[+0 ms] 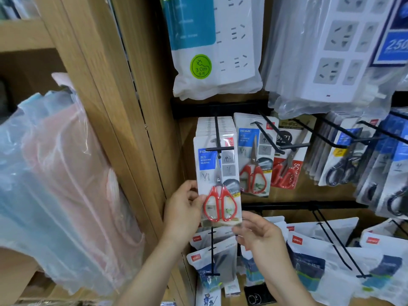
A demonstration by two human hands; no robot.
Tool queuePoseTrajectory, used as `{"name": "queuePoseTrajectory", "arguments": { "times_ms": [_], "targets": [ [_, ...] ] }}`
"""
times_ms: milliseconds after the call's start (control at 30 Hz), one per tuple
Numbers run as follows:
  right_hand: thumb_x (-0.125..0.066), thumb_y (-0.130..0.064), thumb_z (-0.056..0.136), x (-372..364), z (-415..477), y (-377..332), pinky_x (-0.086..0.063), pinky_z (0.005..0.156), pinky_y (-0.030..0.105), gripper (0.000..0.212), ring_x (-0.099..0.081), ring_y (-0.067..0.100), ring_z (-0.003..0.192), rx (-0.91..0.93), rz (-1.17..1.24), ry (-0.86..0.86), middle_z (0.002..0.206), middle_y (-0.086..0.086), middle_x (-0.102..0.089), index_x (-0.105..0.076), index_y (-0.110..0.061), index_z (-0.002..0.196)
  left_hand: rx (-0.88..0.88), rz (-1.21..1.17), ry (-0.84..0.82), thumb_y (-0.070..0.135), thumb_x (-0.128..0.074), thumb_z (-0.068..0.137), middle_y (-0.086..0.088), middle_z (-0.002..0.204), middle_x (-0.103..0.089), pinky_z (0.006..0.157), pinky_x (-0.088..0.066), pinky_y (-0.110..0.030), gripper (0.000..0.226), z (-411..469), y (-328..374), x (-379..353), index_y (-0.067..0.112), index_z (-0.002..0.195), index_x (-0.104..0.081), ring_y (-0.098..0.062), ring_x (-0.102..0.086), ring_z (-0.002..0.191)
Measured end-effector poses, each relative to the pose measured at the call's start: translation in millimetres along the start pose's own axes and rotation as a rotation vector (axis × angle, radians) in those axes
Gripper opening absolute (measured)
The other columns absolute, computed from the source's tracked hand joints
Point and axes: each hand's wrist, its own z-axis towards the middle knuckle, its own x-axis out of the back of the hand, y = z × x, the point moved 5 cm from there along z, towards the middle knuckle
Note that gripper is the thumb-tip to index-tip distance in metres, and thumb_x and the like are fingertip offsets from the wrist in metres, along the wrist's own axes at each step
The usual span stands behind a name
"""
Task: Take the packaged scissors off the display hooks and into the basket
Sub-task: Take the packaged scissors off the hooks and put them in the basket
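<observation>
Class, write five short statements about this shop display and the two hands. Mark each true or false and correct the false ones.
1. The left hand and right hand both hold the front red-handled scissors pack. True.
2. That pack is already off its display hook. False: the hook still passes through its top.
3. Bagged power strips hang above the scissors. True.
4. The scissors further right have green handles. False: they are black-handled scissors.
5. A basket sits beside the hands. False: no basket is in view.
</observation>
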Motion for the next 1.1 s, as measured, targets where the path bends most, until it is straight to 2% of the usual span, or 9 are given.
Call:
{"name": "queuePoseTrajectory", "arguments": {
  "times_ms": [100,167,233,500,667,767,867,933,1100],
  "targets": [
    [-0.059,-0.002,0.095,-1,6,7,-0.056,0.092,0.040,0.038,-0.065,0.016,0.105,-0.040,-0.051,0.005,0.111,-0.003,-0.067,-0.061,-0.026,0.125,-0.044,0.109,0.079,0.012,-0.059,0.097,0.011,0.082,-0.067,0.060,-0.055,-0.015,0.016,12,-3,-2,0.027,0.103,-0.061,0.004,-0.066,0.071],
    [-0.058,-0.002,0.095,0,3,5,-0.057,0.084,0.035,0.037,-0.064,0.017,0.106,-0.044,-0.054,-0.007,0.116,-0.001,-0.065,-0.060,-0.032,0.119,-0.068,0.217,0.103,0.017,-0.058,0.099,0.017,0.090,-0.066,0.063,-0.055,-0.015,0.013,20,-5,-6,0.021,0.111,-0.059,-0.001,-0.065,0.076],
    [-0.057,-0.001,0.096,2,0,4,-0.055,0.073,0.028,0.036,-0.066,0.017,0.104,-0.044,-0.061,-0.010,0.115,0.000,-0.066,-0.062,-0.031,0.115,-0.093,0.309,0.105,0.021,-0.056,0.099,0.012,0.101,-0.066,0.062,-0.051,-0.011,0.017,24,-7,-11,0.019,0.116,-0.055,-0.005,-0.064,0.085],
    [-0.056,0.000,0.096,20,-12,-5,-0.055,0.069,0.027,0.030,-0.071,0.014,0.089,0.036,-0.152,-0.039,0.098,-0.001,-0.072,-0.068,-0.027,0.102,-0.130,0.351,0.195,0.029,-0.056,0.099,0.002,0.124,-0.061,0.083,-0.059,-0.037,0.034,9,-13,-8,0.024,0.132,-0.051,-0.013,-0.064,0.103],
    [-0.055,-0.002,0.097,15,-12,-11,-0.056,0.077,0.033,0.029,-0.072,0.012,0.082,0.147,-0.278,-0.211,0.089,-0.010,-0.074,-0.069,-0.027,0.101,-0.123,0.321,0.209,0.020,-0.054,0.099,0.015,0.113,-0.059,0.082,-0.048,-0.012,0.028,-40,-23,-1,0.026,0.126,-0.060,0.003,-0.058,0.095],
    [-0.056,-0.003,0.097,8,-8,-3,-0.054,0.079,0.031,0.028,-0.071,0.005,0.081,0.194,-0.340,-0.356,0.088,-0.013,-0.073,-0.069,-0.028,0.098,0.001,0.293,0.243,0.022,-0.055,0.098,0.022,0.093,-0.069,0.076,-0.053,-0.020,0.024,-87,-42,8,0.035,0.112,-0.071,0.002,-0.065,0.087],
    [-0.057,-0.007,0.096,-7,-9,13,-0.053,0.078,0.027,0.025,-0.070,0.003,0.081,0.209,-0.395,-0.573,0.089,-0.014,-0.073,-0.069,-0.029,0.097,0.195,0.149,0.410,0.019,-0.053,0.091,0.018,0.079,-0.071,0.072,-0.057,-0.033,0.036,-147,-66,19,0.050,0.093,-0.071,-0.007,-0.068,0.074],
    [-0.059,-0.007,0.095,-20,-17,29,-0.055,0.075,0.024,0.024,-0.071,0.006,0.082,0.202,-0.416,-0.700,0.088,-0.012,-0.074,-0.070,-0.029,0.095,0.339,0.082,0.550,0.009,-0.053,0.090,0.011,0.075,-0.071,0.072,-0.057,-0.038,0.038,-195,-87,26,0.042,0.087,-0.072,-0.012,-0.068,0.070],
    [-0.060,-0.001,0.093,-66,-65,77,-0.056,0.076,0.021,0.030,-0.071,0.009,0.083,0.184,-0.501,-1.031,0.089,-0.010,-0.075,-0.070,-0.030,0.093,0.597,0.069,0.856,-0.008,-0.051,0.089,0.009,0.071,-0.071,0.060,-0.048,-0.018,0.042,-323,-111,42,0.026,0.082,-0.073,-0.003,-0.064,0.061]
  ]
}}
